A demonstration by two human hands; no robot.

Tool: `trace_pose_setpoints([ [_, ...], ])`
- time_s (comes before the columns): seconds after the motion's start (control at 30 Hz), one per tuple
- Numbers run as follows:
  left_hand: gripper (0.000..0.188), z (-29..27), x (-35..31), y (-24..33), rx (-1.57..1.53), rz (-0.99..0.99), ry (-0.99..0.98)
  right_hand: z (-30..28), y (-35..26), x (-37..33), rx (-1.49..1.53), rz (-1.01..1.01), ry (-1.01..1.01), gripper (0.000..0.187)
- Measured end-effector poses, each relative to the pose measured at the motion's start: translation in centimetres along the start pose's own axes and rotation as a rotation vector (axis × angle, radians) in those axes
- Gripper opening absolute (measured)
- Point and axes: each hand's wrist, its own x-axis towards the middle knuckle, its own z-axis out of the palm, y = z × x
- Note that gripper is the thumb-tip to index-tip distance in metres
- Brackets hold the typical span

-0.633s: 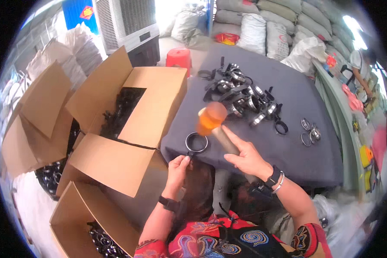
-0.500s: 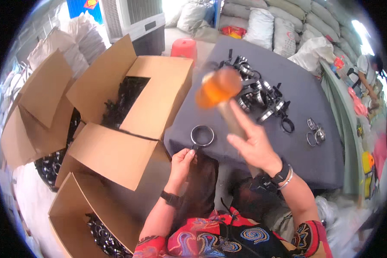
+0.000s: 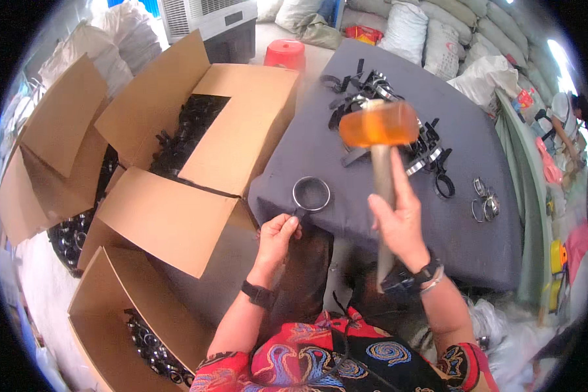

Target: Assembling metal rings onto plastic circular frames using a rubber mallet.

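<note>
My left hand [image 3: 279,236] pinches the short black handle of a ring-shaped part [image 3: 311,194]. The ring has a silvery band and rests at the near left edge of the grey-covered table [image 3: 294,157]. My right hand [image 3: 400,225] grips the wooden handle of a mallet [image 3: 379,126] with an amber head, raised over the table and slightly blurred. Beyond the mallet lies a heap of black handled rings [image 3: 431,140] with silvery bands, partly hidden by its head. A few loose metal rings [image 3: 485,200] lie apart on the table's right side.
Left of the table stands an open cardboard box [image 3: 242,124] of black parts. Another box [image 3: 98,313], lower left, holds more ring parts. A red stool [image 3: 285,55] and full sacks [image 3: 405,32] are at the back. At far right is another person [image 3: 564,121].
The mallet has swung to the right, and its head now lies level across the view. My left hand still holds the ring part at the table edge.
</note>
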Motion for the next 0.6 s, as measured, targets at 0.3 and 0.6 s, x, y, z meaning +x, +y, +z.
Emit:
trace_pose_setpoints([
  [0.3,0.025,-0.1,0.5,-0.1,0.004,-0.015,0.021,-1.2,-1.5,-3.7,0.172,0.183,0.093,0.075],
  [0.6,0.029,-0.3,0.2,-0.8,-0.016,-0.008,0.01,-0.4,1.1,-6.1,-0.372,-0.26,-0.15,0.076],
])
